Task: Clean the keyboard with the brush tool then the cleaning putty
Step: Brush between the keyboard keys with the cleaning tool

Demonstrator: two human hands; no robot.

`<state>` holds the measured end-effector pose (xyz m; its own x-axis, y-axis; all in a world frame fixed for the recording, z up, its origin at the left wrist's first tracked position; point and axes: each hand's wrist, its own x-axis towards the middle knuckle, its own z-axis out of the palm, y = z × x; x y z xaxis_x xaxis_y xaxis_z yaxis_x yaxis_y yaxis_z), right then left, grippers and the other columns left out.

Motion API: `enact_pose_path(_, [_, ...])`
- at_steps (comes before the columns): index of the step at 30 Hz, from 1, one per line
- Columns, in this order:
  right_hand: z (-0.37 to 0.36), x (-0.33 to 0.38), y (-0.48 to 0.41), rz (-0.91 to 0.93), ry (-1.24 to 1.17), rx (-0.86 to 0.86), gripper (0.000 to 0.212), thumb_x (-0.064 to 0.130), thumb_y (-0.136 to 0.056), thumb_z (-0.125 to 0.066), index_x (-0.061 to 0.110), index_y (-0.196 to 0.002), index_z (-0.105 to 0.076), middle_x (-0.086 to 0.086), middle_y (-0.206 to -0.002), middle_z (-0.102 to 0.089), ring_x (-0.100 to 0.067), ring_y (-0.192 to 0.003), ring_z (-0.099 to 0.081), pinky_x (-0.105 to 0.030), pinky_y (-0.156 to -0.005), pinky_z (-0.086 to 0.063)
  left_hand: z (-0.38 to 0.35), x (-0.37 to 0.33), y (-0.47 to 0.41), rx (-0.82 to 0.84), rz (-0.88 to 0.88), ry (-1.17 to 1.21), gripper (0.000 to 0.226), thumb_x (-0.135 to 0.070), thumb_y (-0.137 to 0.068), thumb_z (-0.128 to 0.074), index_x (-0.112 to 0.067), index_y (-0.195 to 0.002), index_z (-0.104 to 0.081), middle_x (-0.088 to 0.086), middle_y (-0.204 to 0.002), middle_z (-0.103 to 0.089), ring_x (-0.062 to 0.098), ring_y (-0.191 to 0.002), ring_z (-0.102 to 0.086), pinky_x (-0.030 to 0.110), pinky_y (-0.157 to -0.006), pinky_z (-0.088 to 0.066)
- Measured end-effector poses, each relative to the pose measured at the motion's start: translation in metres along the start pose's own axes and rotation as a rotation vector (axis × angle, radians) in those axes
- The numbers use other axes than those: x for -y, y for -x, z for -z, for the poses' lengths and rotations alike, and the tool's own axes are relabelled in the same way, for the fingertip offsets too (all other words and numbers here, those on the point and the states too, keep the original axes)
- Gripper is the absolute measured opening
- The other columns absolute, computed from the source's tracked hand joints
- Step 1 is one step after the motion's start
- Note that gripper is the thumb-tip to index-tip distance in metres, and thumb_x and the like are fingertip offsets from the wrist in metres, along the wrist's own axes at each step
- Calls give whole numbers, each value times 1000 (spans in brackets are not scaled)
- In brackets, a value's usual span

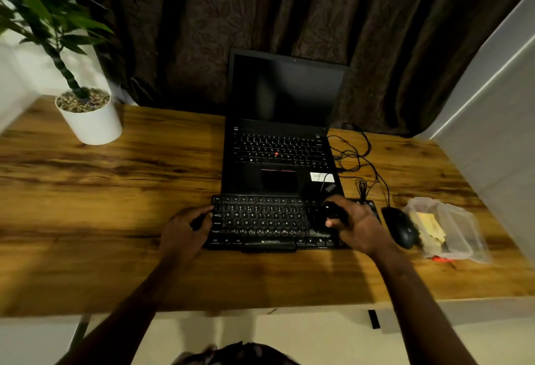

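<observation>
View from your head, looking down on the worktop (115, 191). The keyboard (269, 224) lies at lower centre of the frame, its long axis running left to right, just in front of the open laptop (280, 144) and touching or nearly touching its near edge. Your right hand (357, 227) is curled round a dark brush (322, 218), held over the right-hand third of the keys. The bristle end is too dark and blurred to tell whether it touches them. Your left hand (185, 228) sits at the keyboard's left end with fingers curled onto its edge, apparently steadying it. The uncleaned run of keys therefore lies to the left of the brush, along the long axis, so the coming stroke is judged to travel leftward toward the steadying hand; the right hand is the nearer and already armed. Just right of the keyboard lies the mouse (401, 228), close beside your right wrist and likely to be knocked on a wide backswing. Beyond it, at the right of the frame, is a clear plastic box (460, 220) with something yellowish inside; whether that is the putty cannot be told. Loose cables (357, 159) trail at right of the laptop. A potted plant (89, 117) stands at upper left, well apart.
</observation>
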<state>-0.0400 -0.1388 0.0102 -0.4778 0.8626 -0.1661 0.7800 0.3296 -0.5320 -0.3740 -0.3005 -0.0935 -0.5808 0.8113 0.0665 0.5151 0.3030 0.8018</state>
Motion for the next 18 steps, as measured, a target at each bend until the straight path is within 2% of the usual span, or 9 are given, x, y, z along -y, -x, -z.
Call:
enact_pose_path(1, [1,-3,0,-7,6,-7,53,34,-91,-70,61,-130,-45,-7,-128,-57,-27,-112,-60,-52,-88,-59,0,-2,1,-4,4,8,27,-34,-96,-63,-40,-122,-66,-3,-110,-71,16,-59,-62,31,-59,-56])
enact_pose_path(3, [-2,0,0,0,-6,4,54,37,-89,-70,65,-128,-44,-8,-127,-57,-29,-111,-61,-54,-87,-60,1,-5,2,-20,4,22,27,-32,-96,-65,-35,-123,-68,-3,-115,-70,15,-71,-66,32,-69,-57])
enact_pose_path(5, [-10,15,0,17,-30,36,52,34,-91,-70,61,-129,-46,-5,-125,-53,-27,-112,-58,-52,-90,-59,2,-5,1,-25,2,17,28,-32,-95,-65,-34,-123,-69,-3,-120,-69,13,-79,-66,28,-72,-55])
enact_pose_path(7, [-22,30,-1,38,-35,59,52,30,-94,-68,57,-133,-46,-4,-121,-50,-24,-112,-53,-50,-93,-58,1,-4,0,-18,6,10,28,-32,-95,-66,-35,-123,-69,-2,-120,-70,11,-69,-63,24,-62,-51])
enact_pose_path(10, [-31,51,-2,111,-67,77,52,33,-93,-67,70,-121,-43,-8,-119,-60,-29,-107,-60,-53,-89,-59,2,-4,1,-11,4,-10,29,-33,-96,-64,-35,-124,-68,-2,-120,-70,8,-59,-59,23,-56,-47])
enact_pose_path(12, [-27,47,-4,94,-71,77,54,33,-92,-68,73,-116,-42,-9,-120,-61,-31,-104,-64,-54,-83,-62,2,-4,1,-13,-1,-4,29,-32,-96,-65,-34,-125,-68,-1,-122,-68,9,-66,-62,24,-62,-52])
enact_pose_path(14, [-18,37,-3,63,-63,67,51,32,-92,-70,69,-116,-45,-8,-123,-60,-29,-104,-65,-51,-80,-63,2,-3,0,-10,1,4,29,-32,-96,-65,-34,-125,-69,-1,-126,-67,5,-80,-60,19,-69,-48])
enact_pose_path(16, [-12,26,0,31,-48,52,47,38,-89,-69,64,-121,-47,-7,-125,-59,-30,-109,-63,-54,-83,-62,1,-4,0,-6,-6,-6,29,-31,-96,-64,-32,-125,-69,0,-126,-67,3,-88,-57,14,-71,-41])
enact_pose_path(18, [-11,18,0,9,-22,52,51,47,-86,-67,64,-127,-44,-7,-124,-59,-30,-110,-62,-55,-84,-61,1,-4,1,-3,-10,16,29,-31,-97,-64,-32,-125,-68,-1,-124,-68,6,-88,-60,14,-70,-42])
